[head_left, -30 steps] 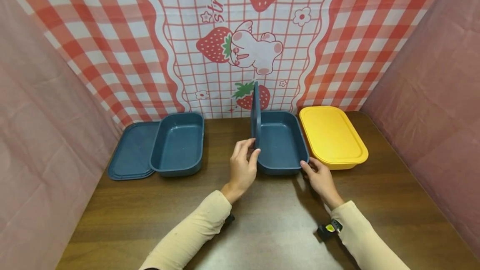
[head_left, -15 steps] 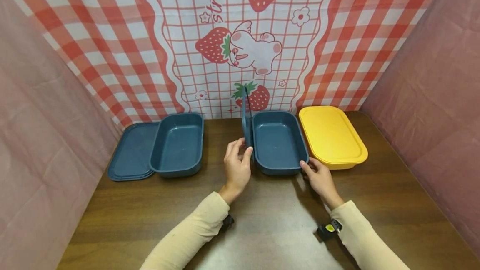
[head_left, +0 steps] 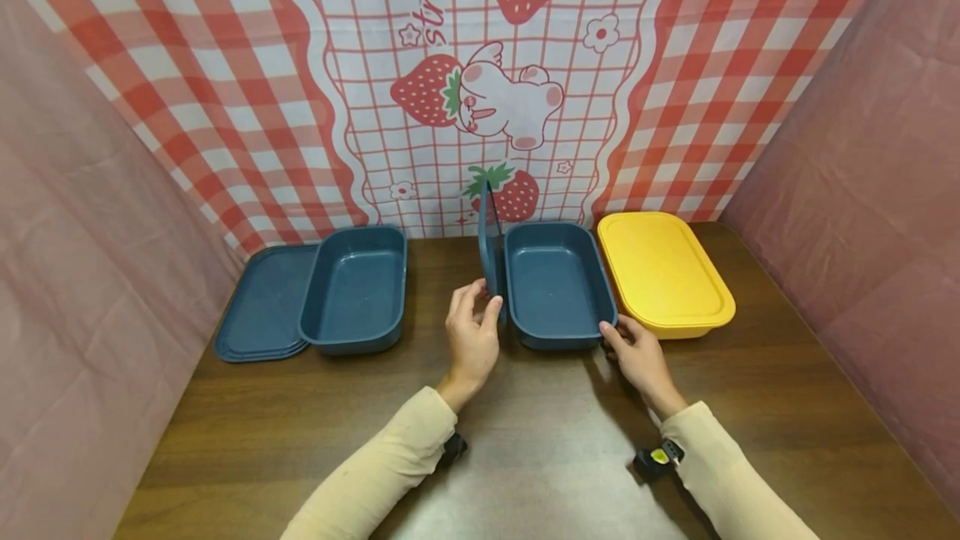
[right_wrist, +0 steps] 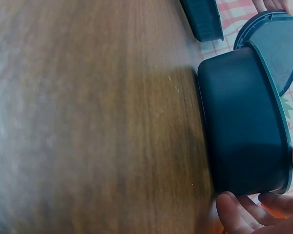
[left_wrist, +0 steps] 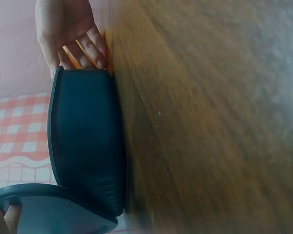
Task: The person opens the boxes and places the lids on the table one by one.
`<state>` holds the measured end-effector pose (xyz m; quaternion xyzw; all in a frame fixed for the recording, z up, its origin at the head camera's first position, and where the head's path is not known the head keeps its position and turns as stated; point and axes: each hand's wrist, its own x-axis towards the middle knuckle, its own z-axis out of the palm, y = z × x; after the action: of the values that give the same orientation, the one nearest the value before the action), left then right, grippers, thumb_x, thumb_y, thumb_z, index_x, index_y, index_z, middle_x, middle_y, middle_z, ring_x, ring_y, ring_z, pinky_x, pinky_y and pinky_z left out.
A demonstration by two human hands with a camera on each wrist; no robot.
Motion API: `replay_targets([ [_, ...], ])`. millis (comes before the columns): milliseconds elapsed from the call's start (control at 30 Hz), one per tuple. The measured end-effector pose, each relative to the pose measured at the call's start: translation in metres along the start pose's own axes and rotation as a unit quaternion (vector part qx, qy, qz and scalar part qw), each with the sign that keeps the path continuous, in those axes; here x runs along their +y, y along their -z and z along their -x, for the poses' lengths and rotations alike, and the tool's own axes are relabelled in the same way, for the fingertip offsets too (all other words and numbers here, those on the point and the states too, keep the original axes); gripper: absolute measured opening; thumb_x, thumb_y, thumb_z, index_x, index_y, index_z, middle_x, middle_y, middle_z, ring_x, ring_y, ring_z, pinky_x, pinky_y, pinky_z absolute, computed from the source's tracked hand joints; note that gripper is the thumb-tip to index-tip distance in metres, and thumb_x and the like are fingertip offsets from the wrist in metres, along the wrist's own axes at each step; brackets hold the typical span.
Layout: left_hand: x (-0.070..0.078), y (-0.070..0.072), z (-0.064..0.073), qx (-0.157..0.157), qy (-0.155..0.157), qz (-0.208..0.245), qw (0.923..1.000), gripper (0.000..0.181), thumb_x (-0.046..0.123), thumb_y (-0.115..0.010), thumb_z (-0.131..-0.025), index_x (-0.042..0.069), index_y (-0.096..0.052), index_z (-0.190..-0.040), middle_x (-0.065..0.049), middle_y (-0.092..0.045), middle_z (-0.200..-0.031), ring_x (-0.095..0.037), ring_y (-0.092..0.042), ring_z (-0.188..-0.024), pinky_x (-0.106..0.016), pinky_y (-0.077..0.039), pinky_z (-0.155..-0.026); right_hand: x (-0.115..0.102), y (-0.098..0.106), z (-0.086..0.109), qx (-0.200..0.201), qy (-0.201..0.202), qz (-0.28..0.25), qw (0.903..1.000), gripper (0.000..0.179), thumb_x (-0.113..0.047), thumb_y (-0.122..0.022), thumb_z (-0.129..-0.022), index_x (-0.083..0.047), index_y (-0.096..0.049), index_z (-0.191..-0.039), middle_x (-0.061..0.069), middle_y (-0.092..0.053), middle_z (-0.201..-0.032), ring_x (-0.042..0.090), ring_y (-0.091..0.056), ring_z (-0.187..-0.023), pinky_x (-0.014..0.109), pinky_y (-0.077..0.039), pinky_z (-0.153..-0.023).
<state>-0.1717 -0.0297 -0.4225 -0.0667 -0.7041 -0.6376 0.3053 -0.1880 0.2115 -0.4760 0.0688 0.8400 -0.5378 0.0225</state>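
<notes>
My left hand (head_left: pixel 472 348) pinches the near edge of a dark blue lid (head_left: pixel 490 252), which stands on its side, nearly upright. The lid is along the left side of an open dark blue food container (head_left: pixel 558 298); in the right wrist view the translucent lid (right_wrist: pixel 276 46) overlaps the container's far end. At the container's front right corner, my right hand (head_left: pixel 639 361) grips the rim, thumb over the edge and fingers against the outer wall. In the left wrist view the right hand (left_wrist: pixel 71 34) shows beyond the container (left_wrist: pixel 85 126).
A second open blue container (head_left: pixel 360 290) stands to the left, overlapping a flat blue lid (head_left: pixel 262 307) beside it. Close on the right is a yellow container (head_left: pixel 667 269) with its lid on. A checkered strawberry cloth (head_left: pixel 450 148) hangs behind the wooden table (head_left: pixel 540 457).
My left hand has moved the upright lid leftward, off the container's left rim to beside it, and slightly lower. The right hand has kept its place at the corner.
</notes>
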Motion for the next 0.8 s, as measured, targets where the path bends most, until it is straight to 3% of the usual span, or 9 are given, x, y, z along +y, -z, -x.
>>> replay_targets([
  [667,-0.003,0.002,0.002,-0.005,0.021,-0.005,0.9997,0.025,-0.008,-0.062,-0.089,-0.016,-0.060,-0.112,-0.032,-0.057,-0.106,-0.046,-0.060,-0.101,-0.049,-0.058,-0.076,0.001,-0.002,0.000,0.002,-0.001,-0.009,1.0000,0.056,-0.032,-0.052,-0.101,0.006,-0.044,-0.141,0.029,-0.059,-0.123,0.002,-0.061,-0.086,0.018,-0.054,-0.076],
  [800,-0.017,0.000,0.003,-0.010,0.034,-0.007,0.9994,0.026,-0.008,-0.062,-0.089,-0.016,-0.059,-0.114,-0.034,-0.056,-0.107,-0.046,-0.060,-0.103,-0.050,-0.057,-0.077,0.000,-0.002,0.000,0.002,0.000,-0.010,0.9999,0.056,-0.032,-0.051,-0.101,0.006,-0.044,-0.140,0.029,-0.059,-0.123,0.001,-0.060,-0.084,0.017,-0.054,-0.076],
])
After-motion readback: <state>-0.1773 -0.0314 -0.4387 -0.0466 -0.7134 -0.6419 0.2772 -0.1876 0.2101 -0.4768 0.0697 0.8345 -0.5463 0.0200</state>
